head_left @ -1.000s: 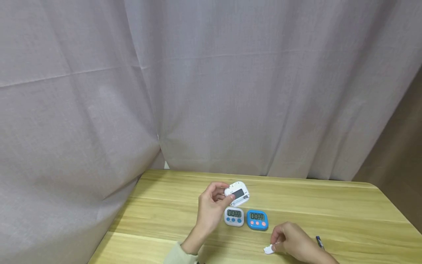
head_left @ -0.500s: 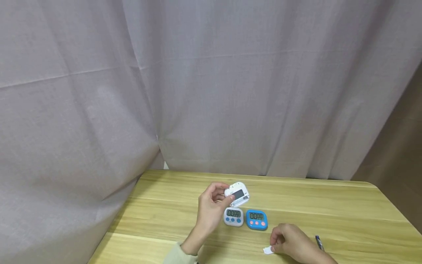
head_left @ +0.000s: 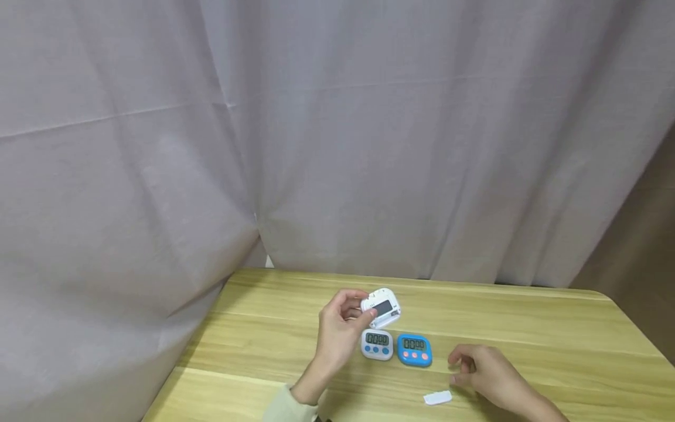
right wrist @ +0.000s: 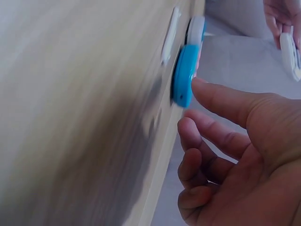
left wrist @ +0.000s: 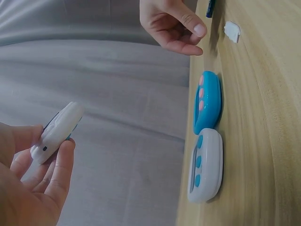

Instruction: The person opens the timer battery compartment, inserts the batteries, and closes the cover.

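In the head view my left hand (head_left: 340, 328) pinches a white digital timer (head_left: 387, 300) between thumb and fingers, above the table. Its back faces up, showing a dark panel and an uncovered battery compartment. My right hand (head_left: 490, 375) is lifted off the table with loosely bent fingers and nothing between them. Just left of it, a small white battery cover (head_left: 437, 398) lies on the wood. Two more timers lie side by side, displays up and reading 00:00: a white one (head_left: 377, 344) with blue buttons and a blue one (head_left: 414, 350) with pink buttons.
The light wooden table (head_left: 263, 328) ends at a grey curtain (head_left: 343, 146) along its back and left. A dark pen (left wrist: 210, 8) lies on the table beyond the right hand, seen at the top of the left wrist view.
My right hand has let go of the battery cover, leaving it on the table, and has moved up and to the right. The left hand keeps holding its timer almost unmoved.
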The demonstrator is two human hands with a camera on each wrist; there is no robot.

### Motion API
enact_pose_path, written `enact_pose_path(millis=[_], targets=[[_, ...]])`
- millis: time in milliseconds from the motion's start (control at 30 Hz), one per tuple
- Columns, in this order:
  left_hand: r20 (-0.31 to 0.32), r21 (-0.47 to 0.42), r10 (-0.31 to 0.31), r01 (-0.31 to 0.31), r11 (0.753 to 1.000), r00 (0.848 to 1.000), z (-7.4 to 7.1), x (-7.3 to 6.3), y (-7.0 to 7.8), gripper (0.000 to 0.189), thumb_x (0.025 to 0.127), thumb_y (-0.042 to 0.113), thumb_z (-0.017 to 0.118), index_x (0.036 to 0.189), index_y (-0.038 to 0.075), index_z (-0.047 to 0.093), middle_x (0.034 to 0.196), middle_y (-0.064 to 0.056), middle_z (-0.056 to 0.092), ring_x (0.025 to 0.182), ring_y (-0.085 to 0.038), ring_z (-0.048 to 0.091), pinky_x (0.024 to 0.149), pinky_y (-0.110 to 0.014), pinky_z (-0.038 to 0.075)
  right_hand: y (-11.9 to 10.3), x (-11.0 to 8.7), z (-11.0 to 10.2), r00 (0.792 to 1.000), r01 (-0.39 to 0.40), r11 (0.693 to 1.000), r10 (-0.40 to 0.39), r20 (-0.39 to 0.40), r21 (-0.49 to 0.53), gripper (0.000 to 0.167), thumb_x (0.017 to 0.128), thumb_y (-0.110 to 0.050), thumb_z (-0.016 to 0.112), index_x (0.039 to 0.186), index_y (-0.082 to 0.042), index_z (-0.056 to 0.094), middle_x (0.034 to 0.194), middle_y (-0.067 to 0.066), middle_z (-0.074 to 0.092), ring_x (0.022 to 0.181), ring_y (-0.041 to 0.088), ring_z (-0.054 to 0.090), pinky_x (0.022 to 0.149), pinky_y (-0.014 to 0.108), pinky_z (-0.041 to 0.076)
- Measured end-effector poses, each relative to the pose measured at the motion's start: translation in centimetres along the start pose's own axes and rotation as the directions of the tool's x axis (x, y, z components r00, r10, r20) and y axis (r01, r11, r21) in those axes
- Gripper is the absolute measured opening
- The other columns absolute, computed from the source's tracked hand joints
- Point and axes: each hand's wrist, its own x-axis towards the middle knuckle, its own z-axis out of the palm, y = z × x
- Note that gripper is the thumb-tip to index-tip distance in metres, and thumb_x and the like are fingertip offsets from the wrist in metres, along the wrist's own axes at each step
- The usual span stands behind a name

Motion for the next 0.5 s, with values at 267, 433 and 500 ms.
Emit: enact_pose_path(millis=[267, 433, 500], targets=[[0.000, -0.021, -0.003, 0.003, 1.000, 1.000, 0.3, 0.1, 0.4, 0.029, 0.086, -0.003, 0.083, 0.112, 0.004, 0.071, 0.101, -0.013, 0.078, 0.082, -0.013, 0.070, 0.072, -0.021, 0.064, 1.3, -0.9, -2.1, 0.998, -0.067, 0.997, 0.066, -0.023, -0.032, 0.028, 0.084, -0.014, 0.087, 0.107, -0.005, 0.072, 0.077, -0.004, 0.056, 0.063, 0.001, 0.046, 0.052, 0.021, 0.044], [0.003, -0.016, -0.026, 0.026, 1.000, 1.000, 0.0, 0.1, 0.4, 0.029, 0.086, -0.002, 0.083, 0.112, 0.005, 0.072, 0.101, -0.013, 0.078, 0.082, -0.014, 0.070, 0.072, -0.021, 0.063, 2.0, -1.3, -3.1, 0.996, -0.092, 0.995, 0.092, -0.019, -0.026, 0.031, 0.086, -0.012, 0.085, 0.112, -0.001, 0.070, 0.077, -0.002, 0.056, 0.056, 0.002, 0.047, 0.049, 0.021, 0.045], [-0.006, -0.016, -0.032, 0.032, 0.999, 0.999, -0.3, 0.0, 0.5, 0.029, 0.086, -0.002, 0.083, 0.112, 0.006, 0.072, 0.101, -0.013, 0.078, 0.082, -0.014, 0.070, 0.071, -0.021, 0.063, 2.1, -1.2, -3.4, 0.995, -0.096, 0.995, 0.096, -0.019, -0.027, 0.032, 0.087, -0.011, 0.085, 0.112, 0.000, 0.070, 0.076, -0.002, 0.056, 0.054, 0.002, 0.047, 0.049, 0.021, 0.045]])
